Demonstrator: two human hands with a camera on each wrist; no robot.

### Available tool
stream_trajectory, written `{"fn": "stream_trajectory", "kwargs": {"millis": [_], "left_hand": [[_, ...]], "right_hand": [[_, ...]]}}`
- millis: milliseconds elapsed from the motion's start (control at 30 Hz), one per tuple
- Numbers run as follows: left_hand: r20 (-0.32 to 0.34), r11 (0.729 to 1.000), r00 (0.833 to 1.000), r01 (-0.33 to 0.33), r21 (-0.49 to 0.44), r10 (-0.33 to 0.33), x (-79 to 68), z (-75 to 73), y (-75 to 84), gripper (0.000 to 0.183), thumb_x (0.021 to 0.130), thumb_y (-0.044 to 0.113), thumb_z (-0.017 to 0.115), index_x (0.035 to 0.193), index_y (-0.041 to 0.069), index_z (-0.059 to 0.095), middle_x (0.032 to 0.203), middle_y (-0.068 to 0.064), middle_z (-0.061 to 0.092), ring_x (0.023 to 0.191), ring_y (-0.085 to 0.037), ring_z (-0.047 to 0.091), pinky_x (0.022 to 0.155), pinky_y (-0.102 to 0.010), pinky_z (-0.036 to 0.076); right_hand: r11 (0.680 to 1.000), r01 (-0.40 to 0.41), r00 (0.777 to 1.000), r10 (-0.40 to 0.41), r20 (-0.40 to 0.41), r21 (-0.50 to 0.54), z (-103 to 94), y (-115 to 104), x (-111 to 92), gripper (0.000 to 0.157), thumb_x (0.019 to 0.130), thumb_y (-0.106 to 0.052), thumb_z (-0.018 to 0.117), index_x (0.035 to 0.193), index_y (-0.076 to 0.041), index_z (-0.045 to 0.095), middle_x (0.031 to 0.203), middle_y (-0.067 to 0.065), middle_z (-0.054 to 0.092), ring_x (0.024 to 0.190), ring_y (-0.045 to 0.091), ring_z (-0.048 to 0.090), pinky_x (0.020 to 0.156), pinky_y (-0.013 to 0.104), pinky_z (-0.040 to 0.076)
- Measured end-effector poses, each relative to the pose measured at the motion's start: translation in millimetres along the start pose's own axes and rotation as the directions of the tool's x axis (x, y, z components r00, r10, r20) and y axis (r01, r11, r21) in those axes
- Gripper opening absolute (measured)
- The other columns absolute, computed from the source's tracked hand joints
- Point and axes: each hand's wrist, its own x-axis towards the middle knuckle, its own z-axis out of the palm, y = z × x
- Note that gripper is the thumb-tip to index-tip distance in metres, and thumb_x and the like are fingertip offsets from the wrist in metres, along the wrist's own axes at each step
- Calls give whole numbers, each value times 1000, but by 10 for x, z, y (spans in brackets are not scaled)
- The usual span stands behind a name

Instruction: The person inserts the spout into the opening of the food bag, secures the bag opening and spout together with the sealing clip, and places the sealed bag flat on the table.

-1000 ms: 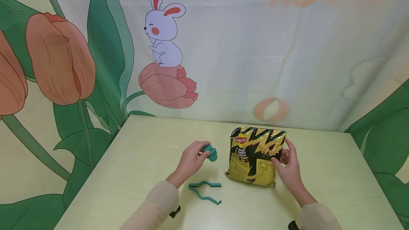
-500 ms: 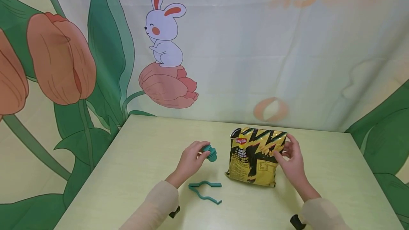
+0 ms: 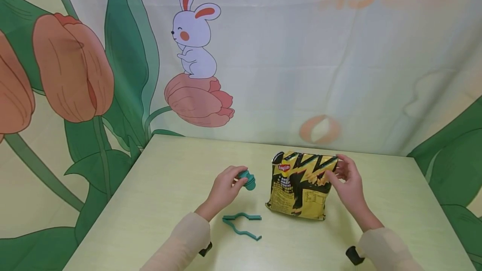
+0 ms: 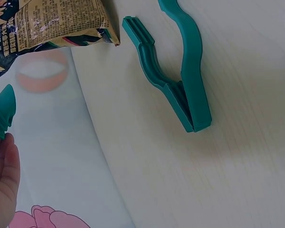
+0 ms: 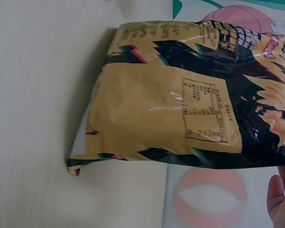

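"Left hand (image 3: 223, 188)?"
"Fingers pinching the small green piece (image 3: 249, 182) — just left of the snack bag (image 3: 299, 187)."
"Right hand (image 3: 351, 185)?"
"Fingers gripping that bag's upper right edge — the spread green clip (image 4: 193, 69) lies nearer, on the table (image 3: 177, 179)."

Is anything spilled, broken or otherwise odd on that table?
Nothing stands out: no spill shows, the green clip lies spread open but looks intact, and the snack bag in the right hand shows no visible tear.
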Motion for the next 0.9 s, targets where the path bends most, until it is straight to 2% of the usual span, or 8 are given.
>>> {"fn": "stream_trajectory", "kwargs": {"millis": [233, 433, 600, 733, 833, 900], "left_hand": [[7, 1000, 1000, 4, 1, -4, -15, -3, -7, 31, 85, 17, 59, 114, 7, 57, 98, -3, 59, 80, -10, 56, 68, -21, 49], [16, 1000, 1000, 7, 4, -8, -8, -8, 0, 31, 85, 18, 58, 114, 9, 57, 98, -3, 59, 81, -11, 56, 68, -21, 49], [23, 1000, 1000, 20, 8, -20, -4, -13, 5, 31, 85, 18, 58, 114, 9, 56, 98, -2, 59, 81, -10, 55, 69, -21, 49], [24, 1000, 1000, 20, 9, -20, -4, -14, 2, 31, 85, 18, 58, 114, 9, 57, 99, -2, 59, 81, -10, 55, 69, -21, 49], [23, 1000, 1000, 13, 11, -14, -1, -15, 0, 30, 85, 18, 58, 114, 9, 57, 98, -2, 59, 80, -10, 55, 69, -21, 49], [24, 1000, 1000, 11, 11, -12, 3, -18, 3, 30, 85, 18, 58, 114, 9, 57, 98, -2, 59, 80, -10, 55, 68, -21, 49]], "right_hand": [[995, 78, 996, -76, 39, -63, -65, -71, 96, 33, 83, -10, 61, 114, -2, 52, 84, -10, 49, 72, -1, 47, 66, 10, 41], [977, 135, 989, -121, 89, -167, -76, -127, 169, 25, 84, -15, 61, 105, -4, 58, 95, 4, 59, 76, -3, 46, 69, 12, 38], [963, 186, 978, -162, 131, -194, -84, -167, 222, 22, 84, -13, 60, 103, -2, 60, 101, 11, 61, 85, -6, 44, 71, 13, 38], [951, 216, 969, -181, 167, -223, -87, -203, 255, 24, 84, -13, 60, 106, -3, 60, 105, 12, 60, 94, 6, 50, 77, 18, 41], [942, 232, 961, -182, 211, -243, -84, -234, 286, 27, 84, -14, 59, 109, -3, 58, 108, 13, 59, 99, 21, 52, 83, 32, 43], [933, 244, 952, -178, 248, -266, -79, -258, 308, 28, 85, -16, 59, 110, -3, 58, 108, 14, 59, 101, 26, 53, 83, 42, 43]]}}
